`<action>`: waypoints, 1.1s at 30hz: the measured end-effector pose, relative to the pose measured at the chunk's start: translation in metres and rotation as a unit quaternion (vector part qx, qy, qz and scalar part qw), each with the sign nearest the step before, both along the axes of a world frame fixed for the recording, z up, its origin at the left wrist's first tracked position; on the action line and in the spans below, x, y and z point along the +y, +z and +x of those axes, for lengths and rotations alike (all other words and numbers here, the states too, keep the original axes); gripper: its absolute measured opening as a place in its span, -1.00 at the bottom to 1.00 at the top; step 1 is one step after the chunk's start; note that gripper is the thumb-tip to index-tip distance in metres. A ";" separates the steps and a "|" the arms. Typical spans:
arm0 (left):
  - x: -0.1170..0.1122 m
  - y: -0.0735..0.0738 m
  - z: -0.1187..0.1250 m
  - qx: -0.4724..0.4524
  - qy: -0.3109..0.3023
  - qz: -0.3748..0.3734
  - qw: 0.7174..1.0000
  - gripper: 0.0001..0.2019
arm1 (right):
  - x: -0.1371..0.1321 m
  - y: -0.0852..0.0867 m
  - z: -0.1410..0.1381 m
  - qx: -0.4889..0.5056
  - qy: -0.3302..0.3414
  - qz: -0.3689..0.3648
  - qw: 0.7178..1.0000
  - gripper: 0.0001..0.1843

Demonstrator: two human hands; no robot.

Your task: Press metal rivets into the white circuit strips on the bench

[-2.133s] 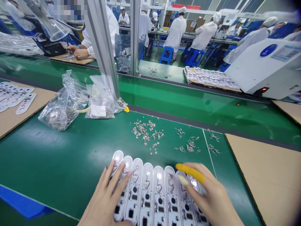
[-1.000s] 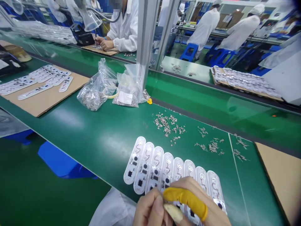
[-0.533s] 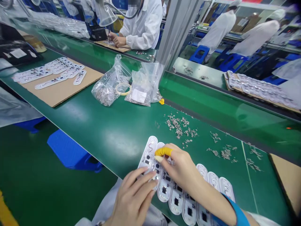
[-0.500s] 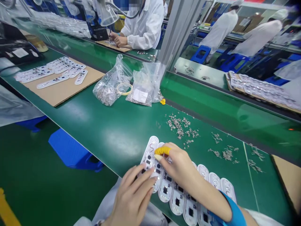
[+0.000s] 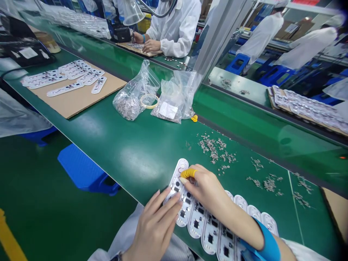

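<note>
A row of white oblong circuit boards lies fanned across the green belt, and their lower ends run out of view. My right hand, with a yellow finger cot on its index finger, sits on the leftmost board beside its round metal contact. Its thumb tip and covered fingertip are close together, and I cannot tell whether they pinch something tiny. My left hand lies just below, fingers spread, tips resting on the boards. The right hand hides parts of several boards.
Small metal parts lie scattered on the belt beyond the boards. Plastic bags of parts and a tape roll stand behind them. Further boards lie on cardboard at left. A co-worker sits across the belt.
Since the earliest frame, my right hand has moved left along the row onto the leftmost board, with my left hand beside it. The view has swung left. Over the last half second the hands barely moved.
</note>
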State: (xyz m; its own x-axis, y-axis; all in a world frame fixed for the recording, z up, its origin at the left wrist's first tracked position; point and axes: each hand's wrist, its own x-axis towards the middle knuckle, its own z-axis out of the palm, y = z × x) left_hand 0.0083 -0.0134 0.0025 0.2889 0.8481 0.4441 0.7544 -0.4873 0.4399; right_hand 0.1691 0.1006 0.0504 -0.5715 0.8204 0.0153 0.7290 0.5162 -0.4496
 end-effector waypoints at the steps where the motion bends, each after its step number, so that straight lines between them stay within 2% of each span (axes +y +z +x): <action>1: 0.000 0.000 0.000 -0.002 0.000 0.001 1.000 -0.66 | 0.000 0.000 0.000 0.001 0.005 0.007 1.000 -0.81; 6: 0.001 0.000 0.001 -0.005 -0.004 -0.003 1.000 -0.67 | -0.005 0.002 -0.004 -0.035 0.024 0.064 0.997 -0.72; 12: 0.001 0.000 0.000 0.013 -0.002 -0.001 1.000 -0.66 | -0.019 0.000 -0.016 -0.035 0.024 0.178 0.983 -0.65; 15: 0.001 0.001 -0.002 0.034 -0.008 -0.002 0.999 -0.65 | -0.018 0.005 -0.004 0.014 0.009 0.127 0.992 -0.73; 17: 0.001 0.001 -0.002 0.043 -0.008 -0.001 0.999 -0.65 | -0.013 0.011 0.019 0.076 -0.047 0.095 0.991 -0.81; 19: 0.002 0.001 -0.002 0.044 0.002 0.004 0.999 -0.65 | -0.006 0.017 0.051 0.094 -0.124 0.094 0.983 -0.78; 21: 0.002 -0.001 -0.001 0.040 0.013 0.013 0.999 -0.65 | 0.000 0.019 0.082 0.051 -0.176 0.098 0.978 -0.73; 24: 0.003 -0.003 0.001 0.046 0.012 0.020 0.999 -0.65 | 0.005 0.012 0.111 -0.031 -0.176 0.084 0.980 -0.68; 29: 0.001 -0.004 0.000 0.077 0.002 0.026 0.997 -0.62 | 0.004 -0.005 0.113 -0.093 -0.140 0.051 0.984 -0.69; 33: 0.000 -0.004 0.000 0.089 0.003 0.029 0.996 -0.62 | -0.003 -0.005 0.110 -0.114 -0.147 0.037 0.982 -0.72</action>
State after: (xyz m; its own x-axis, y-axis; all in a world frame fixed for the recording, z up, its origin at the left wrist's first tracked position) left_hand 0.0078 -0.0138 -0.0010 0.3626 0.8244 0.4346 0.8207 -0.5035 0.2701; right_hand 0.2791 0.0980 0.0451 -0.3058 0.9519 -0.0186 0.9286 0.2939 -0.2268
